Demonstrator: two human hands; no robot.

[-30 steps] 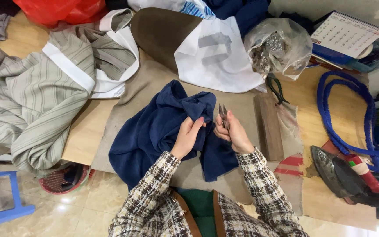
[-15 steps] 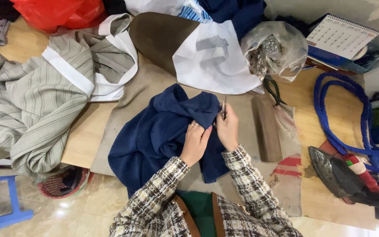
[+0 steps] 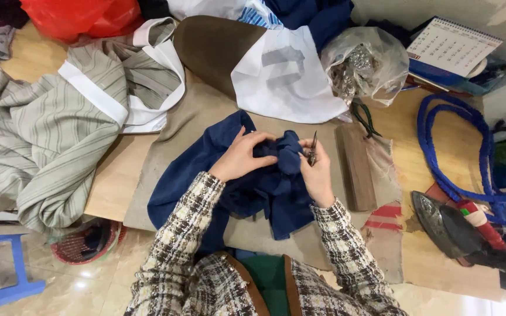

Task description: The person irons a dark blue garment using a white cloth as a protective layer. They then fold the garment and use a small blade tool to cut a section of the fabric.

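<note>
Inspection at the cutting table: the navy blue garment (image 3: 247, 187) lies bunched on the brown felt pad (image 3: 188, 123) directly in front of the person, its upper fold lifted off the pad between both hands. The left hand (image 3: 242, 157) is closed on that raised fold, fingers curled over the cloth and pinching it taut. The right hand (image 3: 317, 172) is closed around a pair of small metal snips (image 3: 312, 151), held upright with the tips just beside the pinched fold (whether the blades touch the cloth cannot be told at this size). Progress, as a judgement: trimming or thread-clipping along this fold appears to be under way; no loose cuttings show on the pad, and most of the garment lies untouched below the wrists, so much seems left. Compared with half a second ago, the left hand has moved up from the lower part of the cloth to the raised fold, and the right hand has shifted slightly rightward with the snips more clearly upright. Nearby: a wooden block (image 3: 355, 167) just right of the right hand, a striped grey garment (image 3: 36, 140) to the left, a flat iron (image 3: 440, 219) well apart on the right
</note>
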